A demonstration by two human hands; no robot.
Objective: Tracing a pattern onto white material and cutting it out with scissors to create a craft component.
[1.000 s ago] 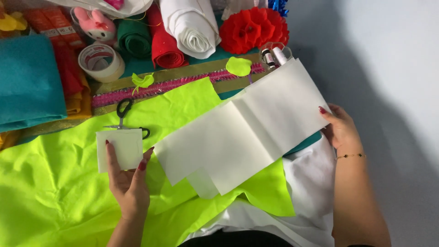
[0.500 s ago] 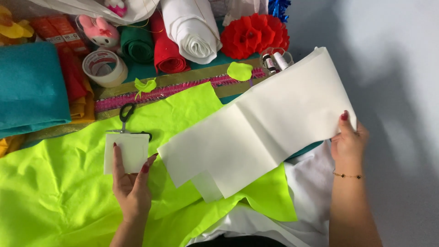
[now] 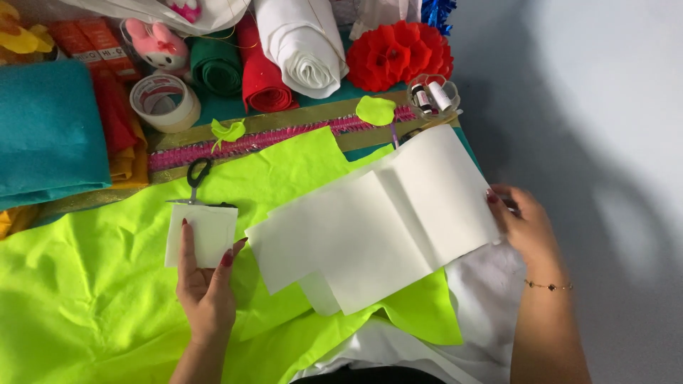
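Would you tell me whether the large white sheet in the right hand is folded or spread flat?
Folded. The large white sheet shows stepped, overlapping layers and crease lines, with a lower layer poking out below. The right hand holds its right edge above the neon green fabric.

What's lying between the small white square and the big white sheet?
Only neon-green fabric shows between the small white square and the big white sheet, seen in the head view.

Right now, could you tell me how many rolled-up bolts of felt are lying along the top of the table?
3: a green roll on the left, a red roll in the middle, and a white roll on the right, side by side. Others may be hidden beyond the top edge.
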